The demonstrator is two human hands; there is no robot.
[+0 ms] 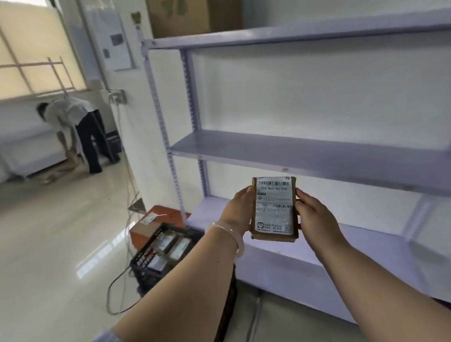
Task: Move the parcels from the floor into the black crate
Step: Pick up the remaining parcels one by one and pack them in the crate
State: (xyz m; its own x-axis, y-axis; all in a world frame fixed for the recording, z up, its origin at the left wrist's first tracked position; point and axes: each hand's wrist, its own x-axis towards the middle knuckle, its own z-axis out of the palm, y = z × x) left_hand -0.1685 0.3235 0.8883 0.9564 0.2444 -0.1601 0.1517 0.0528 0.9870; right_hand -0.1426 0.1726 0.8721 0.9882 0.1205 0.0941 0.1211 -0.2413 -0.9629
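- While both hands met at centre frame, the left hand (238,211) and right hand (314,213) pinched the brown parcel (274,209) by its side edges, fingers curled round it, label facing the camera.
- Lower left of it, the black crate (163,253) sat on the floor holding 3 labelled parcels (168,247).

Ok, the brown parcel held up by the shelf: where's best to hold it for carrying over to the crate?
Grip the brown parcel by its two long side edges, as the left hand and right hand do now, coming from either side. It is flat, upright and narrow, label facing the camera, so opposing side grips keep it steady toward the black crate.
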